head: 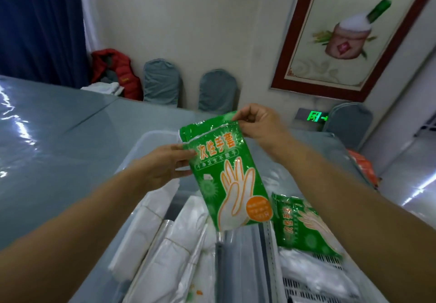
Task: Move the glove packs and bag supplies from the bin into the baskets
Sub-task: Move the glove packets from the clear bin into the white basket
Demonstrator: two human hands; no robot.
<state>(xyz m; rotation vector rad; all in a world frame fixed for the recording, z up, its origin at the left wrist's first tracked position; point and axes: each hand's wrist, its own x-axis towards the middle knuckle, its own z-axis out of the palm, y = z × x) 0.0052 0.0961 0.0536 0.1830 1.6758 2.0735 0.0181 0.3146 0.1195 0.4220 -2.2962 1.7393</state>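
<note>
Both hands hold one green glove pack [226, 173] upright in the air above the clear plastic bin [151, 137]. My left hand [165, 163] pinches its left edge. My right hand [257, 123] grips its top right corner. A second green glove pack [299, 227] lies lower right in a white slotted basket [330, 265], on top of clear bags. White folded bag bundles [165, 229] lie below my left hand, and I cannot tell whether they rest in the bin or in a basket.
A grey basket rim [245, 255] runs between the white bundles and the right basket. Everything stands on a table with a shiny blue-grey cover [59, 137]. Covered chairs [162, 81] line the far wall. An orange package [363, 163] lies at the right.
</note>
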